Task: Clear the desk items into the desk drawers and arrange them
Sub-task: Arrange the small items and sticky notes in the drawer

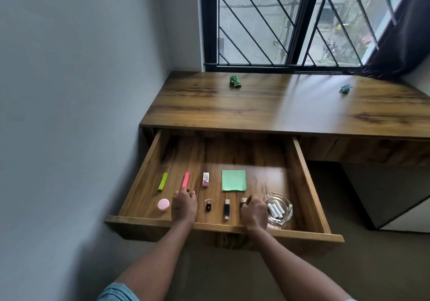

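The wooden drawer (307, 172) stands pulled out under the desk (267, 112). Inside lie a green highlighter (163, 181), a pink highlighter (186, 179), a small eraser (206, 179), green sticky notes (233, 180), a pink round box (163, 205), a tiny black dongle (208, 206), a black USB stick (226, 209) and a glass ashtray (279, 207) with batteries. My left hand (184, 205) rests in the drawer, its fingertips touching the pink highlighter's near end. My right hand (253, 212) is curled over a small metal-tipped item (243, 200) beside the ashtray.
Two small green objects sit on the desk top, one at the back middle (235, 82) and one at the right (345, 89). A barred window (290, 21) and a dark curtain (402, 33) stand behind. A grey wall (81, 91) is close on the left.
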### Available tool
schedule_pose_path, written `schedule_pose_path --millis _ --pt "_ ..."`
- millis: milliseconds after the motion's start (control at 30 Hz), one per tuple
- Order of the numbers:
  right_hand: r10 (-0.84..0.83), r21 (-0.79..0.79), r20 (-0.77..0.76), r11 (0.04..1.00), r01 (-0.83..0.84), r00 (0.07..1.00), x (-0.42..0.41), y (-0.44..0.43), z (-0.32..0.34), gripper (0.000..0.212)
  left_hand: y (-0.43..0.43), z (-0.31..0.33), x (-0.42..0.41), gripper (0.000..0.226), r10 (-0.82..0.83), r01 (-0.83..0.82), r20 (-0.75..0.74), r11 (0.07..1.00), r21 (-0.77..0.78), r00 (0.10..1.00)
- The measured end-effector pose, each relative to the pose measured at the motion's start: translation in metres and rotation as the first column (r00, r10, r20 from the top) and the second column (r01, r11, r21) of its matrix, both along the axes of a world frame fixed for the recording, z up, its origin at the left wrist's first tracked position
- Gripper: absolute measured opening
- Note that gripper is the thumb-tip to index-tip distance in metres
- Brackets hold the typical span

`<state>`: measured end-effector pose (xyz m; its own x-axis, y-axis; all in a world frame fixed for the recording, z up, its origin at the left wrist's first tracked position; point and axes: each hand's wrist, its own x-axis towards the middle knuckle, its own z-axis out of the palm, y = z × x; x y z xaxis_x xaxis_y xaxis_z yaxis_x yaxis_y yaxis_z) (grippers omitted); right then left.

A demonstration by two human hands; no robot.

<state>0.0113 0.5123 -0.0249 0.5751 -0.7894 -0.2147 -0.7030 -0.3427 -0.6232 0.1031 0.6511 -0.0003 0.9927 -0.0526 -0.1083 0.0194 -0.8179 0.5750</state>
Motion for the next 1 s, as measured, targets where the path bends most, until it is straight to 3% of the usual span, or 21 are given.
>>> schedule_pose_path --millis 133,267,400,633,800,1000 --pt "0.203 -0.09 0.15 0.977 -0.191 0.968 -0.027 0.007 -0.001 0.018 0.0 0.004 -0.03 0.026 0.076 -0.078 -0.03 0.996 -0.05 0.997" --pt "0.397 -0.248 0.138 0.901 -0.356 0.907 -0.064 0.012 -0.008 0.018 -0.002 0.01 -0.064 0.028 0.146 -0.151 -0.081 0.986 -0.07 0.986" --pt "0.49 -0.506 0.072 0.768 -0.392 0.869 -0.092 0.016 -0.013 0.012 -0.007 0.021 -0.093 0.032 0.244 -0.273 -0.185 0.951 -0.147 0.952" --pt "0.447 -0.547 -0.029 0.742 -0.388 0.894 -0.087 0.019 -0.004 0.028 -0.016 -0.016 -0.078 0.042 0.356 -0.457 -0.428 0.876 -0.158 0.831" --pt "0.49 -0.604 -0.059 0.677 -0.422 0.87 -0.076 0.009 -0.004 0.027 -0.029 -0.003 -0.072 0.043 0.341 -0.524 -0.5 0.802 -0.288 0.796" --pt "0.442 -0.633 -0.061 0.676 -0.378 0.895 -0.033 -0.019 -0.004 0.029 -0.056 0.009 -0.034 0.039 0.278 -0.584 -0.584 0.685 -0.435 0.762"
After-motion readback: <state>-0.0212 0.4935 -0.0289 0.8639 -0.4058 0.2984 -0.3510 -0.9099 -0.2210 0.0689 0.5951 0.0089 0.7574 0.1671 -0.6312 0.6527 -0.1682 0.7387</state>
